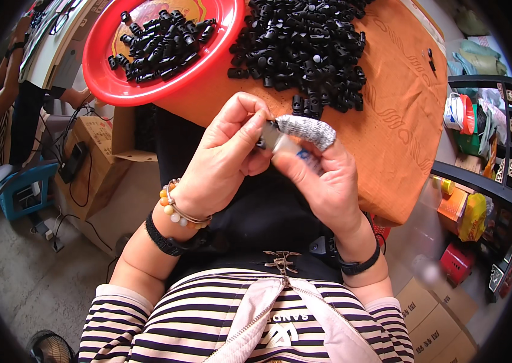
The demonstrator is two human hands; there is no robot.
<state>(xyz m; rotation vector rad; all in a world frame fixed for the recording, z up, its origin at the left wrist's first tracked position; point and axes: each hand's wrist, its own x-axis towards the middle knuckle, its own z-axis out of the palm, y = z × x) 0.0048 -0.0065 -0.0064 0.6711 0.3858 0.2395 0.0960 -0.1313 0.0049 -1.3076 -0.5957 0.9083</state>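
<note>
My left hand [225,139] is closed, thumb and index finger pinching a small dark piece [263,141] that the fingers mostly hide. Against it my right hand [328,172] grips a small white-and-blue tool [305,156] with a flat greyish end, blurred; its exact kind I cannot make out. A grey knitted sleeve [307,128] covers the right index finger. Both hands meet above my lap, at the table's near edge. Just beyond them lies a big heap of small black barrel-shaped plastic pieces [304,54]. More such pieces [168,45] fill part of a red round tray [101,75].
An orange cloth [398,121] covers the table. A few black bits [431,60] lie near its right edge. Cardboard boxes [95,157] and a blue stool [26,187] stand left, where another person's hand [80,97] touches cables. A dark shelf [480,181] stands right, cartons [434,323] below.
</note>
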